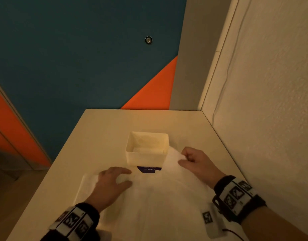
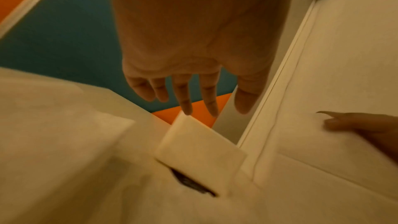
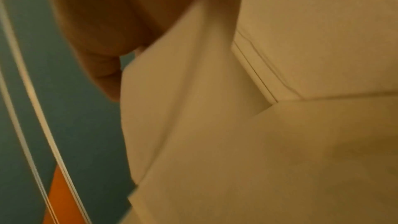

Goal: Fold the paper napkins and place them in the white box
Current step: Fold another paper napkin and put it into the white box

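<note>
A large white paper napkin (image 1: pixel 158 202) lies spread over the near part of the table (image 1: pixel 101 129). My right hand (image 1: pixel 193 159) pinches its far right corner, lifted beside the white box (image 1: pixel 146 158). In the right wrist view the raised napkin (image 3: pixel 183 91) fills the frame below my curled fingers (image 3: pixel 105 74). My left hand (image 1: pixel 115 178) lies with straight, spread fingers on the napkin's left part, over a stack of napkins (image 1: pixel 87 186). The left hand (image 2: pixel 189 91) shows straight fingers above the box (image 2: pixel 200 152). Folded napkins (image 1: pixel 148 145) lie inside the box.
A purple printed label (image 1: pixel 148 169) shows on the table just in front of the box. A cream wall (image 1: pixel 271 101) closes the right side of the table, and the table's left edge drops to a blue and orange floor (image 1: pixel 63 58).
</note>
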